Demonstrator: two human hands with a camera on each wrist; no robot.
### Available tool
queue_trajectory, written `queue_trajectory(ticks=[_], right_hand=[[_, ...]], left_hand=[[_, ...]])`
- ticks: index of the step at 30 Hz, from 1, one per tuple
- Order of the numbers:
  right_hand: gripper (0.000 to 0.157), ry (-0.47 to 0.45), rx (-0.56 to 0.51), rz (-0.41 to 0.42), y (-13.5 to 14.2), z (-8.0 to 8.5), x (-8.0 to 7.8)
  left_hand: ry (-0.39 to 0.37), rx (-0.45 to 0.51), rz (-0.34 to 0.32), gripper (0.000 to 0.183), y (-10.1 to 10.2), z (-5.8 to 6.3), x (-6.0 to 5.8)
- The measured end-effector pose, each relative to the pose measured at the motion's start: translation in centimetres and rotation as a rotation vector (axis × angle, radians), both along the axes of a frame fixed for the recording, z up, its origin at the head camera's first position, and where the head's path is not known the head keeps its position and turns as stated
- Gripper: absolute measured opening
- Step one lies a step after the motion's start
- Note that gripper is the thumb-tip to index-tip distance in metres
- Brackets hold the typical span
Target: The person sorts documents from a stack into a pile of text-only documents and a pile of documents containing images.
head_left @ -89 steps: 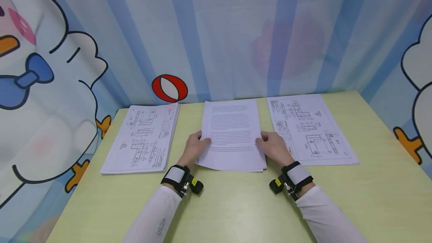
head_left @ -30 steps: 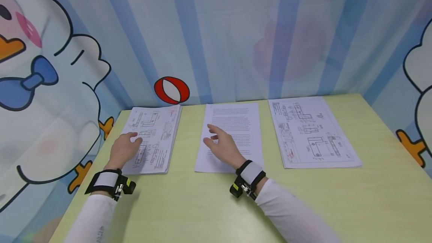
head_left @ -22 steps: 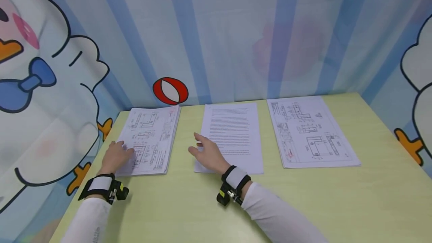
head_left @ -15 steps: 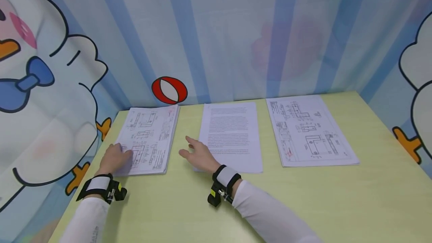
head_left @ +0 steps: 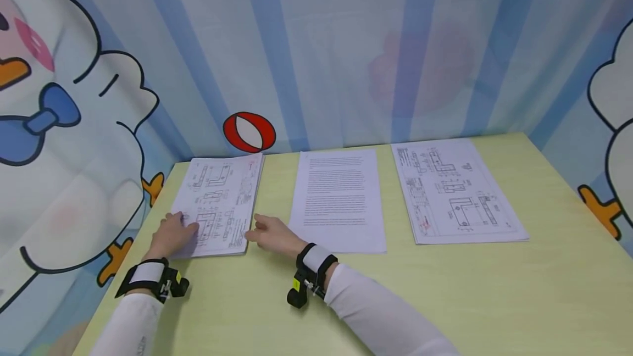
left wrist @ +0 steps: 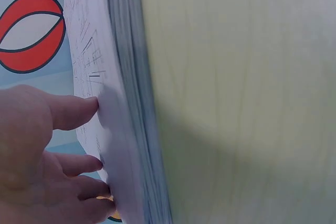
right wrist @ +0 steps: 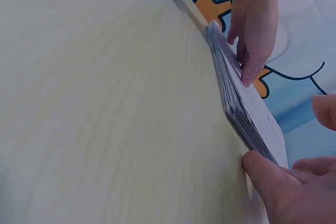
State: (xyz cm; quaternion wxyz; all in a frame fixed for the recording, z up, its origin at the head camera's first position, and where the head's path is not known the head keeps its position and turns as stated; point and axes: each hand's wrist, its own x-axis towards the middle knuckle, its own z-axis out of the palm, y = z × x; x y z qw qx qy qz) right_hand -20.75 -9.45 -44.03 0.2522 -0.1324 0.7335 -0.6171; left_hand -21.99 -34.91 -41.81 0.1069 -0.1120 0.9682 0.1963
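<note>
Bench [head_left: 568,290]: pale yellow, faint wood grain. Backdrop [head_left: 336,54]: light, blue vertical stripes, faint pink patch [head_left: 425,70]. Printed there: red-and-white ball [head_left: 249,132]; at left of view, white cartoon bird [head_left: 74,196], blue bow tie [head_left: 42,121], orange feet [head_left: 114,261]; at far right, part of a white figure [head_left: 613,89].

Black wristbands [head_left: 145,277] with white panels [head_left: 315,258] are being worn; behind the wristbands, white sleeves [head_left: 383,312], the left being marked with grey lettering [head_left: 141,346]; beside the wristbands, yellow-labelled black blocks [head_left: 296,298] are being carried on silvery fittings [head_left: 167,289].
</note>
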Motion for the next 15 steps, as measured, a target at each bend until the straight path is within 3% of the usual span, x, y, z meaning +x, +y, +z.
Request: queue_trajectory(ticks=[4,11,15], right_hand=[[0.066,-0.087,-0.089,-0.005,-0.7,-0.1,-0.1],[0.071,-0.158,-0.136,-0.056,-1.3,-0.3,-0.6],[0.061,-0.162,-0.148,-0.08,-1.6,-0.3,-0.8]], left_hand=[[-0.003,0.007,-0.019,0.071,-0.1,-0.1,0.0],[0.006,0.028,-0.038,0.069,0.5,-0.4,-0.1],[0.022,0.03,-0.054,0.068,0.7,-0.5,-0.2]])
